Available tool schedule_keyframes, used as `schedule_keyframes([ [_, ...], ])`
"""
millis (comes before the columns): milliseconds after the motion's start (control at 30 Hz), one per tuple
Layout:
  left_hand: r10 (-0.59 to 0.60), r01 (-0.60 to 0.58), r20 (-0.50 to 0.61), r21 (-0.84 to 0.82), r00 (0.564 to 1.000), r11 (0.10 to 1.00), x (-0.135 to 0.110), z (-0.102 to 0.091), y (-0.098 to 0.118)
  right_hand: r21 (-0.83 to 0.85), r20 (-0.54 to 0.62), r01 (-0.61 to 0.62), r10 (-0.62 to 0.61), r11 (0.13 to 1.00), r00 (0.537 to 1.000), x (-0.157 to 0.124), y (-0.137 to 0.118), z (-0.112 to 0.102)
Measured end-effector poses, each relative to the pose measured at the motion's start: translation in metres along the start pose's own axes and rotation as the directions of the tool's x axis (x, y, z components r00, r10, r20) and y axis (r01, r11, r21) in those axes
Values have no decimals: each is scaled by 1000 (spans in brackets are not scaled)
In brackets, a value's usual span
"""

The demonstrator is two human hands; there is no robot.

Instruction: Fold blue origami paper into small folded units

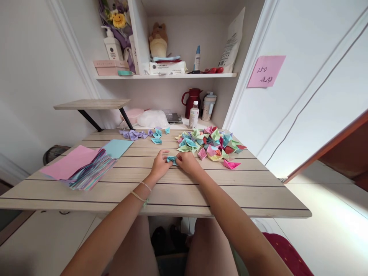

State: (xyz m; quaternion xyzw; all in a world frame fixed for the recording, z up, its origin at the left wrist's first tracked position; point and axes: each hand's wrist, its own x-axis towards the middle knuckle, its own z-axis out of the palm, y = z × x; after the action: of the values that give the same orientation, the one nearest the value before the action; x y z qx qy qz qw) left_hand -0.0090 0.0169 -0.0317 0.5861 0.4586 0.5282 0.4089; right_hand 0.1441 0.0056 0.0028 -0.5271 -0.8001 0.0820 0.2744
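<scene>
Blue paper (172, 159) is pinched by the fingers of the left hand (161, 165) and right hand (188, 162); it could be torn by uneven pulling.

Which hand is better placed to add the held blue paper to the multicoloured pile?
Probably the right hand: it grips the blue paper and is nearer the multicoloured pile. The left hand is farther, on the paper's other side.
</scene>
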Motion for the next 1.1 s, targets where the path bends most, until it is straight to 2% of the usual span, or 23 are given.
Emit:
schedule_keyframes([
  [100, -48, 48, -17, 7, 999, 999, 1, -1, -1, 96, -7, 19, -19, 995, 1000, 0, 3, 0],
  [167, -72, 72, -7, -8, 997, 997, 1, -3, -1, 103, -8, 23, -22, 994, 1000, 0, 4, 0],
  [300, -83, 90, 89, -76, 993, 993, 1, -4, 1, 97, -11, 8, -7, 995, 1000, 0, 6, 0],
  [400, -94, 104, 117, -88, 989, 991, 2, -5, 3, 145, -11, 13, -12, 989, 1000, 0, 7, 0],
  [567, -151, 154, 72, -33, 986, 988, 1, -7, 5, 323, -4, 7, -6, 947, 1000, 0, 10, -2],
  [700, -219, 220, 33, -50, 975, 974, -2, -8, 9, 456, 63, 37, -73, 889, 995, 1, 11, -2],
  [800, -242, 245, 41, -64, 969, 967, -3, -7, 12, 509, 93, 20, -78, 861, 993, 1, 11, -2],
  [933, -255, 263, 85, -110, 963, 958, -4, -7, 12, 534, 97, 9, -71, 846, 993, 2, 13, -1],
  [1100, -236, 252, 125, -138, 964, 958, -4, -7, 16, 497, 86, 5, -56, 868, 995, 4, 17, 2],
])
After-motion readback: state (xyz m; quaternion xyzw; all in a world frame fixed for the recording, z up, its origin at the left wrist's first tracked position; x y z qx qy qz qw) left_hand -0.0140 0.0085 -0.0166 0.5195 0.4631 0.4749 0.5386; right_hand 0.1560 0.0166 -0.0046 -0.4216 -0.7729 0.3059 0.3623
